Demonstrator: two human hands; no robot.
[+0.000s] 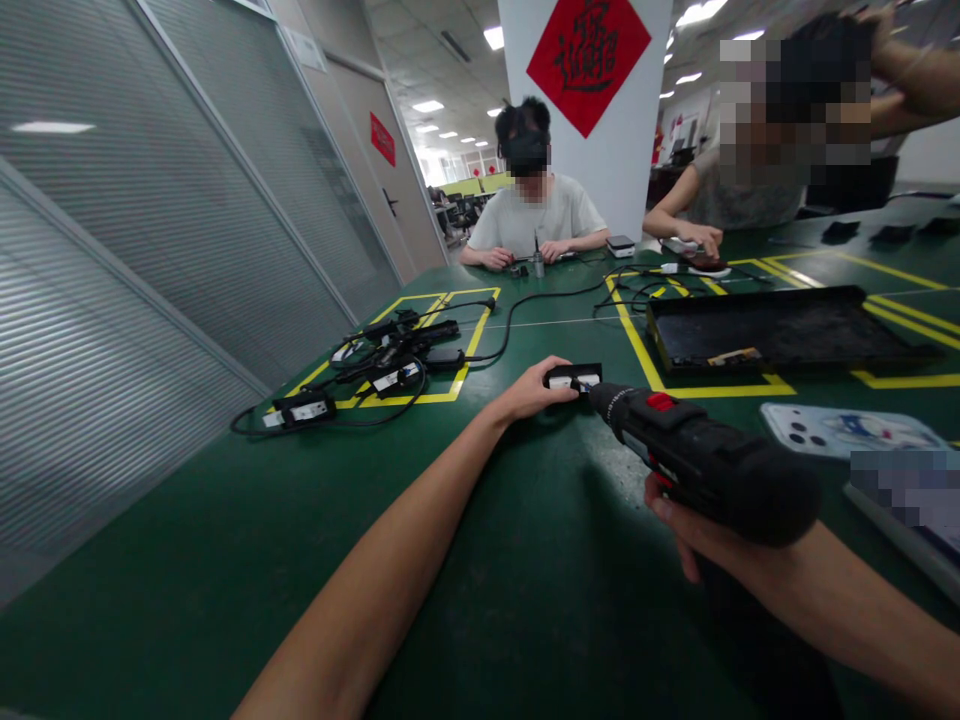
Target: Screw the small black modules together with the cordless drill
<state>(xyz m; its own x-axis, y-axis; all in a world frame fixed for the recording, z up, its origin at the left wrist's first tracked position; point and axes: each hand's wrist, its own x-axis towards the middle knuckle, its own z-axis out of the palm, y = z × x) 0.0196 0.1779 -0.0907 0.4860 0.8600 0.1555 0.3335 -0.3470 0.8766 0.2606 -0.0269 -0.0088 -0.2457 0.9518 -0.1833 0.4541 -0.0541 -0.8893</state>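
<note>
My left hand grips the left end of a small black adapter-like block with a white label, holding it on the green table. A black cordless drill with red switches is in my right hand, its fingers wrapped round the handle near the trigger. The drill points left and away from me, and its bit reaches the right part of the block's labelled face. Whether the bit touches a screw there is too small to tell.
Black adapters with cables lie heaped inside yellow tape at left. A black tray stands at right, with a phone nearer me. One loose cable crosses the table. Two people sit opposite, a person's hand resting at far right.
</note>
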